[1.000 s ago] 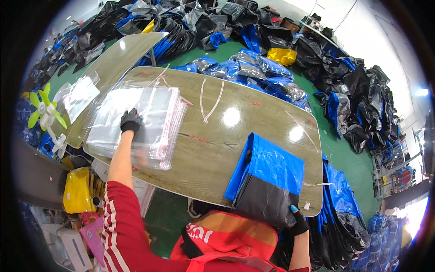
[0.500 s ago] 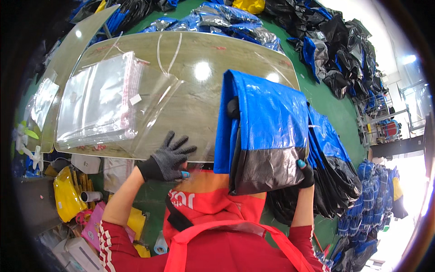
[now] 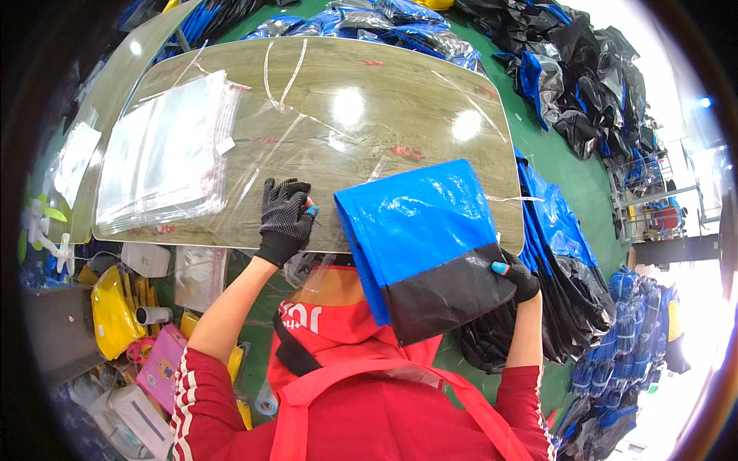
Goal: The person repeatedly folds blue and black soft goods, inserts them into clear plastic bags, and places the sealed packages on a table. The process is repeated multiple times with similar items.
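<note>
My right hand (image 3: 520, 281), in a black glove with the thumb tip bare, grips the lower right edge of a folded blue-and-black woven plastic bag (image 3: 423, 238). That bag lies tilted across the table's near edge, its black end toward me. My left hand (image 3: 286, 219), in a dotted black glove, is at the near edge left of it, fingers drawn together and thumb against them. A thin clear plastic bag (image 3: 304, 270) shows beneath this hand, seemingly pinched in it; its outline is hard to follow. Farther left lies a stack of clear plastic bags (image 3: 165, 154).
The wood-patterned table (image 3: 407, 84) has a pale rim. More blue-and-black bags (image 3: 565, 253) hang at its right edge. Heaps of similar bags (image 3: 569, 84) lie on the green floor behind and to the right. Yellow bags (image 3: 115, 311) and a white box (image 3: 142, 422) stand at lower left.
The folded bag has come down from a raised, upright hold and now lies flatter, shifted left and toward me. My left hand has moved forward, its spread fingers drawn together.
</note>
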Available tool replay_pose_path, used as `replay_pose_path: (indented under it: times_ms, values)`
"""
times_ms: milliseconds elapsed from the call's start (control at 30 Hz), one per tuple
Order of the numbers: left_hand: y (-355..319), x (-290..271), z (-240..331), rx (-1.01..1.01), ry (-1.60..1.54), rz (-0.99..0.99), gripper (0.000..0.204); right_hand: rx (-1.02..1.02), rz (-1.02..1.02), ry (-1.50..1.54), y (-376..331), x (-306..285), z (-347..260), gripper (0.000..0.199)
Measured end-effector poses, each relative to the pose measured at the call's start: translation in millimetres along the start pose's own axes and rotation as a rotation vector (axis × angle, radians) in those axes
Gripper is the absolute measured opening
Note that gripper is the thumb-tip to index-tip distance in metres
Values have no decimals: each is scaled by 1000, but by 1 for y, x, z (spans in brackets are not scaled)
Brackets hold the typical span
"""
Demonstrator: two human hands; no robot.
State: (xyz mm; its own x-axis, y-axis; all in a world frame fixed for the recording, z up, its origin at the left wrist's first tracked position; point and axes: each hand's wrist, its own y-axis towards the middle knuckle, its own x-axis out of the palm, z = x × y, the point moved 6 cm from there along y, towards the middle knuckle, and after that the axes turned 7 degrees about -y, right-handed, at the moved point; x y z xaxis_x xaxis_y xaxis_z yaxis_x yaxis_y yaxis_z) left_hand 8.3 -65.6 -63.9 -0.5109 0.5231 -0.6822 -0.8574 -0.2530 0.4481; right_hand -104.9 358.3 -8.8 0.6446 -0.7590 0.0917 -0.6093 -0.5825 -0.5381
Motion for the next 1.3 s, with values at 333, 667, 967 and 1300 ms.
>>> replay_pose_path:
  times_ms: [333,667,967,1300]
  values:
    - [2,7,-5,-33,55,-4,23,16,14,-44,-1,5,-4,58]
    - [-1,14,4,98,167,-20,13,34,51,-71,-7,7,-10,54]
    - [4,9,-5,-51,-7,-28,13,70,68,-21,-6,7,-7,47]
    - [9,5,4,14,65,-69,21,89,82,26,-6,7,-4,45]
